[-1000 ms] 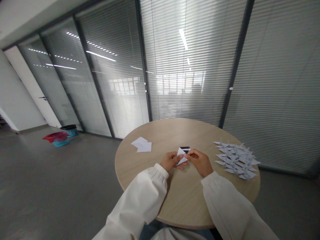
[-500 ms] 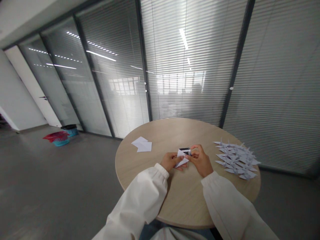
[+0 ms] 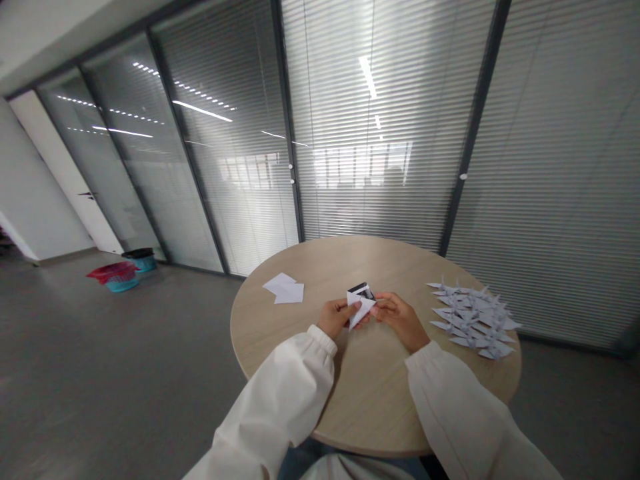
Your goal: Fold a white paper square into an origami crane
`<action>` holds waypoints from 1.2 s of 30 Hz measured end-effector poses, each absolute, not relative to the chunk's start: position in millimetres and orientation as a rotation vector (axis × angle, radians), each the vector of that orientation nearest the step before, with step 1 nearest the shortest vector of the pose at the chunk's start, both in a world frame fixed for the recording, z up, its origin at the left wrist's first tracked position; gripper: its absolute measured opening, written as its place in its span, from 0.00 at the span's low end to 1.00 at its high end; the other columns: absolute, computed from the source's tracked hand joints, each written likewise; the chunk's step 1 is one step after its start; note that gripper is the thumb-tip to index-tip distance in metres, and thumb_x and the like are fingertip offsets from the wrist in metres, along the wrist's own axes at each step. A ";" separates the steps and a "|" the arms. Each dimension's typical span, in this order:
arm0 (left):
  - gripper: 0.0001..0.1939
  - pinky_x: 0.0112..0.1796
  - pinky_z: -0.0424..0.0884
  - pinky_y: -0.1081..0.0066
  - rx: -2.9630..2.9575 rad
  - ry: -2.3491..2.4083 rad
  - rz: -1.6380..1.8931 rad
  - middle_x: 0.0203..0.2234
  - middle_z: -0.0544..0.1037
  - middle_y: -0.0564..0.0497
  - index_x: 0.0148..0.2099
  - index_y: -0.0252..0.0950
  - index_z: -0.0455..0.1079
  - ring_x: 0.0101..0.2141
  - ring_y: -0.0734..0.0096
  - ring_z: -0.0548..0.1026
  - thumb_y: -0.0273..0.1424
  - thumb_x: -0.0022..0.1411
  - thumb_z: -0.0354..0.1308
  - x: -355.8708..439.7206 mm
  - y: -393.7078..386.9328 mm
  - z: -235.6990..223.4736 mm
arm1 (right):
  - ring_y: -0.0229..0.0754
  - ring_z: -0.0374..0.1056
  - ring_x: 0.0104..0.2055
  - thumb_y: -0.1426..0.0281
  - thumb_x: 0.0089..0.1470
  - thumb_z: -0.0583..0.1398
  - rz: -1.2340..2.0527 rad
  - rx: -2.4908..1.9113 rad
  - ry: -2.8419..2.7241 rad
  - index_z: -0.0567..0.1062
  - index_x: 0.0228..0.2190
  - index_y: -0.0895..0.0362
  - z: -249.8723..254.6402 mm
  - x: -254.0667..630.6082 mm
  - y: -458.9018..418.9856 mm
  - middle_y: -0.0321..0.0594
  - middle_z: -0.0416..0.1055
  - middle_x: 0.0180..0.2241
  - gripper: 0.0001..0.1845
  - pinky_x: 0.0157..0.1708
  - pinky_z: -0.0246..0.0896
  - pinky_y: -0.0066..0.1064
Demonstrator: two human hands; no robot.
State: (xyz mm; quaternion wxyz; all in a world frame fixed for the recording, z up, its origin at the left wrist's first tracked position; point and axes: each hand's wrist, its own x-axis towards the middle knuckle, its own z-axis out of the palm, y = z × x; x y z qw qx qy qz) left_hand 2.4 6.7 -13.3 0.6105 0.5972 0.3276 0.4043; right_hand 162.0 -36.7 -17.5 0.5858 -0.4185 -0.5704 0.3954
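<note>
Between left hand (image 3: 337, 318) and right hand (image 3: 399, 321): folded white paper (image 3: 361, 310), dark-printed flap (image 3: 360, 290) on top, now shifted toward left, pinched by left fingers (image 3: 347, 308). Right fingers (image 3: 383, 301) half-curled, drawn back at paper's edge, grip unclear. Right of fingers, paper cranes (image 3: 473, 319) on round wooden surface (image 3: 370, 400); left, loose white sheets (image 3: 283, 289).

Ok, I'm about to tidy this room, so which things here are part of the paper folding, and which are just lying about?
Part of the folding:
the folded white paper, between the left hand and right hand
the loose white paper sheets
the pile of paper cranes

Just lying about:
the red and blue plastic baskets
the black-rimmed bin
</note>
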 end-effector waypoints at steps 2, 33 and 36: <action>0.22 0.23 0.67 0.75 1.376 0.750 0.916 0.23 0.76 0.46 0.37 0.28 0.72 0.20 0.73 0.71 0.42 0.46 0.60 2.6 5.8 -12.5 | 0.43 0.69 0.33 0.61 0.41 0.62 0.952 -0.968 -1.357 0.69 0.35 0.59 -16.3 162.7 -37.4 0.41 0.73 0.31 0.19 0.36 0.63 0.34; 0.21 0.24 0.67 0.75 1.476 0.859 0.970 0.20 0.74 0.50 0.26 0.28 0.73 0.20 0.75 0.69 0.43 0.37 0.64 6.3 4.9 -16.6 | 0.41 0.68 0.30 0.60 0.38 0.63 0.897 -1.030 -1.245 0.71 0.36 0.59 -21.6 165.9 -33.6 0.37 0.72 0.25 0.23 0.32 0.62 0.31; 0.21 0.24 0.67 0.75 1.453 0.889 1.072 0.20 0.74 0.49 0.27 0.28 0.74 0.21 0.74 0.70 0.42 0.37 0.64 5.2 5.0 -12.4 | 0.42 0.68 0.33 0.59 0.40 0.62 0.955 -1.033 -1.311 0.70 0.36 0.60 -22.8 163.9 -33.1 0.42 0.72 0.30 0.22 0.31 0.62 0.30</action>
